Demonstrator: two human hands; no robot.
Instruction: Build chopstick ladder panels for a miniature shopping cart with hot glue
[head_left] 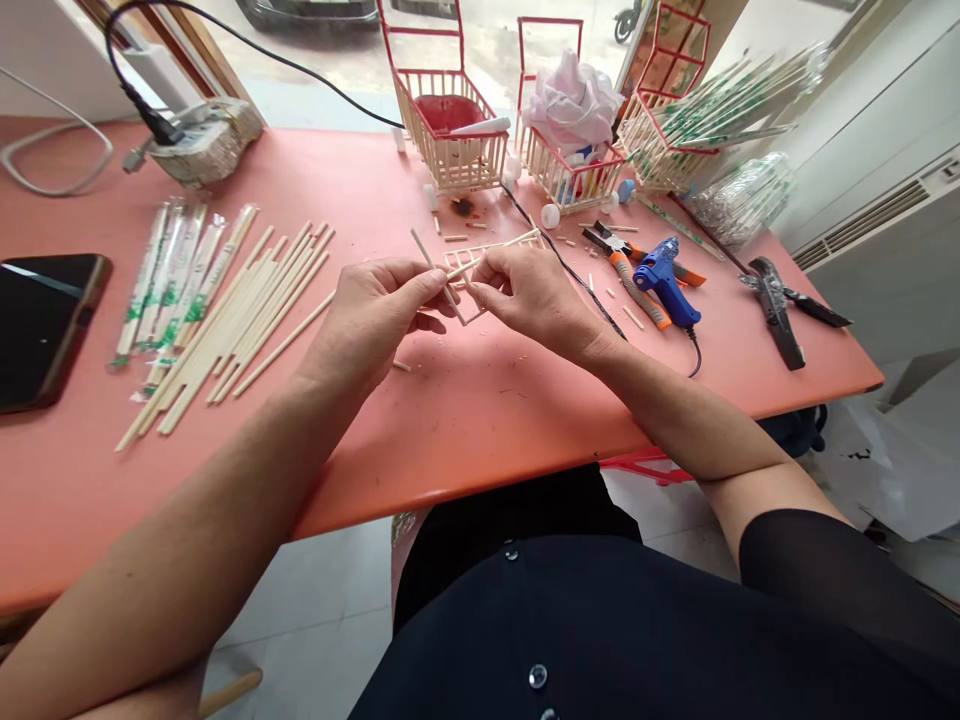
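Observation:
My left hand [375,310] and my right hand [529,292] meet above the middle of the pink table [480,420]. Together they pinch a small frame of thin wooden sticks [480,262], a ladder-like piece with crossbars. The left fingers are closed on its near left end and the right fingers on its middle. One long stick of the frame juts out to the upper right. The frame is held a little above the tabletop.
Loose wooden chopsticks [232,320] and wrapped ones [169,280] lie at left beside a black phone [41,325]. A blue glue gun [671,280], orange-handled pliers [630,275] and black cutters [776,310] lie at right. Three stick-built carts [454,140] stand at the back.

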